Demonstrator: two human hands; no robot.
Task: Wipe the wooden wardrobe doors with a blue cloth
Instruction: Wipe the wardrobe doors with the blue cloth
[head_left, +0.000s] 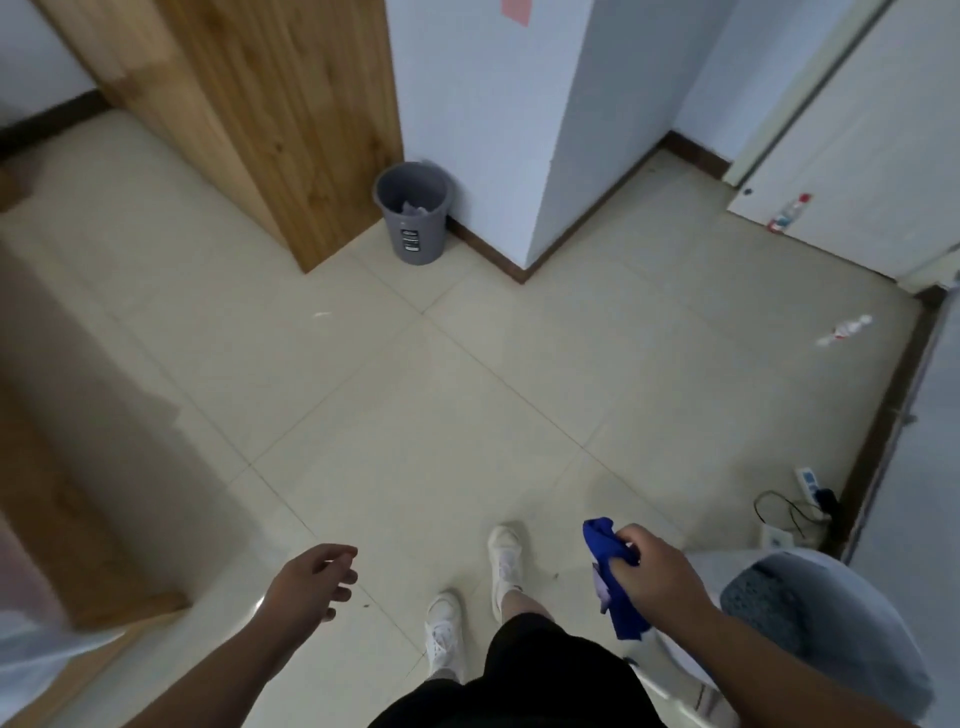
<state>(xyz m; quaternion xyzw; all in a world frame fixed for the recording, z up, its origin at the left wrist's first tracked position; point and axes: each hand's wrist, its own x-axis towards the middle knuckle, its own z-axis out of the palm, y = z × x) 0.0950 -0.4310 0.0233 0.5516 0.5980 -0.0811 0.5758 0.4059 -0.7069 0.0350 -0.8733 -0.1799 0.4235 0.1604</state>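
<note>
Your right hand (652, 569) gripping the blue cloth (613, 577), your left hand (311, 579) loose and empty, wardrobe (270, 114) well ahead, bin (413, 218) beside it

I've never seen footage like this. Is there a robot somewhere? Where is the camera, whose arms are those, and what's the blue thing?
There is no robot here. A person wears a single wide-angle camera on the head, looking forward and down, so you see their own arms, legs and white shoes. The right hand grips a bunched blue cloth. The left hand holds nothing, with its fingers relaxed. The person stands on a pale tiled floor. Ahead on the left is the wooden wardrobe that the cloth is meant for, and it is not being wiped yet. Beside it a grey bin stands by the white wall, with some scraps inside. A power strip lies on the floor at the right.
</note>
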